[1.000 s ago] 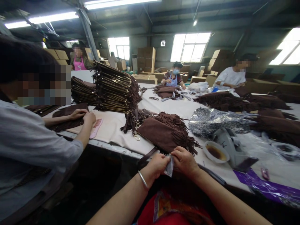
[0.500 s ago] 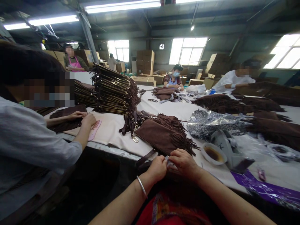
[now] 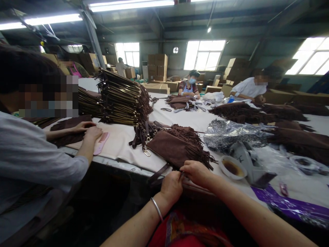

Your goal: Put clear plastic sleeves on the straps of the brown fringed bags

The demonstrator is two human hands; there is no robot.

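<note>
A brown fringed bag (image 3: pixel 167 145) lies flat on the cloth-covered table in front of me. At its near edge my left hand (image 3: pixel 171 185), with a bangle on the wrist, is closed in a pinch. My right hand (image 3: pixel 197 174) is closed beside it, fingertips meeting those of the left. Whatever small piece they pinch is mostly hidden by the fingers. A dark strap (image 3: pixel 158 174) sticks out left of my left hand. Dark straps with a gold clasp (image 3: pixel 147 153) lie at the bag's left end.
Zippered bags stand in a tall stack (image 3: pixel 119 97) at the left back. A co-worker at left has a hand near a pink comb (image 3: pixel 102 142). On the right are a bowl of brown liquid (image 3: pixel 232 168), a grey tape dispenser (image 3: pixel 250 168), plastic wrap (image 3: pixel 231 135) and fringed pieces (image 3: pixel 299 139).
My hands have drawn closer together; the pale scrap seen between them before no longer shows. The co-worker at the far right has lowered a large brown piece. The view has shifted slightly.
</note>
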